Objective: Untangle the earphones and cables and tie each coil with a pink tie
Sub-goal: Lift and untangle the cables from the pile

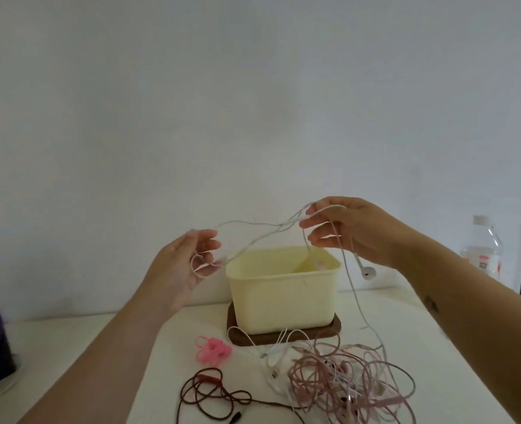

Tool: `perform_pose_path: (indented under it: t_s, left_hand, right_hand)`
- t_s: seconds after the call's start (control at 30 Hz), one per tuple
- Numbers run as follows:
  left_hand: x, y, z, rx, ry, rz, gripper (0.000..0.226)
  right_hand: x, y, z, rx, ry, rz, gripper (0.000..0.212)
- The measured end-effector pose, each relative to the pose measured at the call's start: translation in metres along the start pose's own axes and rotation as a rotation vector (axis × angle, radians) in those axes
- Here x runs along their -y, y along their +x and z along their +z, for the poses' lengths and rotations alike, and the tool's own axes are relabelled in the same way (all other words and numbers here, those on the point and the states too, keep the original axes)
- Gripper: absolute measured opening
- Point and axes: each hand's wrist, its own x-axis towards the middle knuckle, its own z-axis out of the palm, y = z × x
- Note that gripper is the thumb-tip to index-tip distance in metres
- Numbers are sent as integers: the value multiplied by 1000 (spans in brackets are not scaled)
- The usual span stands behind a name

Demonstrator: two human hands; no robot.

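Two hands are working in the air nearest the camera: the left hand is curling its grip round a small loop of the white earphone cord, and the right hand is pinching the same cord higher up. One earbud is dangling below that wrist, and the cord's tail is running down into the tangle on the worktop. By the look of it, the person is winding these earphones into a coil. Doing it well is probably meaning feeding slack from the right grip in even turns, holding the loop flat on the left fingers, and lifting the tail gently so it is not dragging the pink cords along or tightening a knot. Counting outward from the near edge: one brown cable is lying loose in front; one tangle of pink and white cords is sitting to its right, too knotted for counting strands; one white cable with a plug is trailing just behind; one small pile of pink ties is waiting to the left of it, number unclear; one dark wooden board is carrying one cream tub; one clear bottle is standing far right by the wall. No coil is wearing a tie yet.
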Motion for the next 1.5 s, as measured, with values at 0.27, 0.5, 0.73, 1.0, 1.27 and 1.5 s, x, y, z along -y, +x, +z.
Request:
perform_pose_path:
  t_s: [0.27, 0.5, 0.73, 1.0, 1.27, 1.5]
  left_hand:
    - [-8, 17, -40, -105, -253, -174, 45]
    - [-19, 31, -58, -176, -580, -132, 36]
    - [-20, 38, -68, -233, -542, -120, 21]
    - [-14, 40, -80, -353, -641, -115, 28]
    - [-12, 49, -83, -422, -864, -20, 36]
    - [1, 52, -77, -491, -804, -60, 42]
  right_hand:
    - [8, 52, 40, 57, -32, -84, 10]
    - [44, 96, 73, -109, -123, -267, 14]
    - [20, 107, 97, 94, -578, -116, 16]
    - [-46, 80, 80, 482, -823, 221, 19]
    - [-94, 56, 32, 414, -824, 572, 13]
    - [-79, 50, -4, 373, -1269, 782, 49]
